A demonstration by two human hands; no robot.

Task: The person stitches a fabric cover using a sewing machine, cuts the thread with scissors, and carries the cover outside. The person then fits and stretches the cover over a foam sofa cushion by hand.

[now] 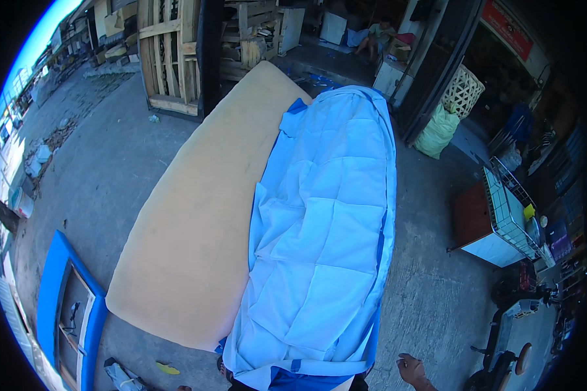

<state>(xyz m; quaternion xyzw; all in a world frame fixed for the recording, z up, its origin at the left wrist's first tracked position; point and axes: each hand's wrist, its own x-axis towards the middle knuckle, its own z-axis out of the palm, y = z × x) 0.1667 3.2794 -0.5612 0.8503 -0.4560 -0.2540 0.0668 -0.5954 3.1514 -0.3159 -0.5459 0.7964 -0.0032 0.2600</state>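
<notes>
A large tan foam mattress pad (195, 215) lies slantwise on the ground in front of me. Over its right side spreads a light-blue quilted fabric cover (326, 221) with darker blue edges, its near end reaching my legs. My right hand (411, 369) is to the right of the cover's near end, apart from it, with fingers loosely bent and nothing seen in them. Only a sliver of my left hand (184, 388) shows at the lower edge, so its fingers are hidden.
A blue padded frame (91, 306) lies at the left. Wooden pallets (169, 55) stand at the back. On the right are a metal rack on a cabinet (502, 215), a motorbike (502, 352) and a green sack (438, 130). A person (378, 36) sits in the far doorway.
</notes>
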